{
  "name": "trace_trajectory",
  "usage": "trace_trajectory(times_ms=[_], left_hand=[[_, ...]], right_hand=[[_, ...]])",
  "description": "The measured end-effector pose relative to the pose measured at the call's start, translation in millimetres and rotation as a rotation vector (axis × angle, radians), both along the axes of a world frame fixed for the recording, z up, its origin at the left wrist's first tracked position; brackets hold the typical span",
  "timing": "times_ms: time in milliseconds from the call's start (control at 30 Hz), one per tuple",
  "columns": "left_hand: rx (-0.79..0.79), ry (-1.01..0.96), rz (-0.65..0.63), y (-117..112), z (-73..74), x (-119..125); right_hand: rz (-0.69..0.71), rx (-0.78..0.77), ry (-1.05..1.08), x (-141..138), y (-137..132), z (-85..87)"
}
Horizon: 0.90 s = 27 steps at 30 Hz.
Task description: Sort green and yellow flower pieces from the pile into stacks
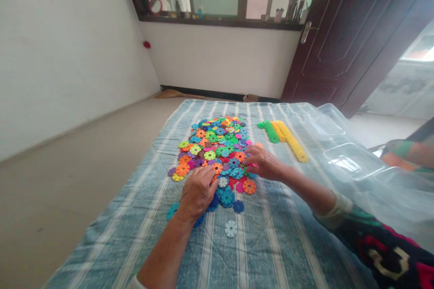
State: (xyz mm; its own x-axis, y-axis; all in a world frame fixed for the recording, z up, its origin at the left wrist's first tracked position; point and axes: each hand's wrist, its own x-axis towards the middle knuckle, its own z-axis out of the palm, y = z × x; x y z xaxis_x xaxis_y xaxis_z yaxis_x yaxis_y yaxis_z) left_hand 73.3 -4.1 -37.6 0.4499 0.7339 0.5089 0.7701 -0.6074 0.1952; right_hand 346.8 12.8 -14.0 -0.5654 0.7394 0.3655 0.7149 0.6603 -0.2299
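A wide pile of flat plastic snowflake discs [213,149] in many colours lies on a blue-and-white striped quilt [237,253]. My left hand [198,192] rests palm down on the near edge of the pile, its fingertips among the discs. My right hand [264,162] lies over the pile's right side, with its fingers on the discs. Neither hand shows a disc held in it. A pale blue disc [231,229] lies alone in front of the pile. Past my right hand are a stacked green row of discs [270,132] and a stacked yellow row [291,142].
A clear plastic box [352,162] sits under clear film at the quilt's right side. A dark patterned sleeve [379,257] covers my right arm. Beyond the quilt are a tiled floor [68,189], a wall, a windowsill with bottles [292,5], and a dark door [339,22].
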Motion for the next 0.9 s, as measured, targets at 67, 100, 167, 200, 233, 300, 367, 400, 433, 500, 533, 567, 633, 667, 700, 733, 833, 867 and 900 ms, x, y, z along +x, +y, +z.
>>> trace_trajectory(times_ms=[67, 100, 167, 200, 233, 300, 367, 400, 433, 500, 533, 567, 633, 667, 700, 733, 833, 867, 900], left_hand=[[0.004, 0.007, 0.012, 0.1, 0.6, -0.1], [0.004, 0.014, 0.019, 0.0, 1.0, -0.2], [0.000, 0.020, 0.029, -0.2, 1.9, -0.4], [-0.004, 0.018, 0.034, -0.2, 2.4, -0.5], [-0.007, 0.014, 0.038, -0.2, 2.8, -0.5], [-0.011, 0.009, 0.052, -0.1, 3.5, -0.4], [-0.010, 0.013, 0.067, 0.1, 4.0, -0.3], [-0.009, 0.018, 0.073, 0.3, 4.2, -0.2], [-0.007, 0.024, 0.078, 0.4, 4.4, -0.1], [-0.001, 0.035, 0.081, 0.5, 4.8, 0.1], [0.002, 0.039, 0.081, 0.4, 5.0, 0.2], [0.005, 0.043, 0.080, 0.4, 5.3, 0.2], [0.011, 0.053, 0.083, 0.2, 5.6, 0.1], [0.015, 0.057, 0.084, 0.1, 5.7, 0.1], [0.019, 0.061, 0.086, 0.0, 5.7, 0.0], [0.022, 0.063, 0.086, 0.0, 5.6, -0.1], [0.030, 0.056, 0.090, 0.8, 4.6, -0.3], [0.032, 0.056, 0.093, 1.2, 4.1, -0.3], [0.036, 0.059, 0.098, 1.7, 3.6, -0.2]], right_hand=[[-0.008, -0.019, -0.048, -6.9, -8.0, -1.0], [-0.023, -0.025, -0.067, -8.6, -10.6, -1.4], [-0.054, -0.037, -0.094, -9.3, -13.9, -2.1], [-0.068, -0.041, -0.102, -9.0, -14.9, -2.5], [-0.080, -0.041, -0.108, -8.4, -15.8, -2.9], [-0.103, -0.040, -0.115, -7.3, -17.8, -3.6], [-0.133, -0.046, -0.124, -6.8, -20.2, -4.0], [-0.150, -0.050, -0.131, -7.0, -21.6, -4.0], [-0.169, -0.054, -0.138, -7.4, -23.1, -4.0], [-0.201, -0.055, -0.154, -9.0, -25.8, -4.3], [-0.210, -0.051, -0.160, -10.1, -27.1, -4.5], [-0.214, -0.046, -0.166, -11.3, -28.1, -4.9], [-0.211, -0.031, -0.173, -13.9, -29.3, -5.9], [-0.209, -0.023, -0.177, -15.3, -29.5, -6.3], [-0.210, -0.016, -0.183, -16.7, -29.5, -6.5], [-0.213, -0.010, -0.193, -18.2, -29.3, -6.5], [-0.225, 0.013, -0.255, -22.7, -27.8, -5.5], [-0.225, 0.027, -0.287, -24.2, -27.1, -4.9], [-0.223, 0.042, -0.321, -25.7, -26.4, -4.4]])
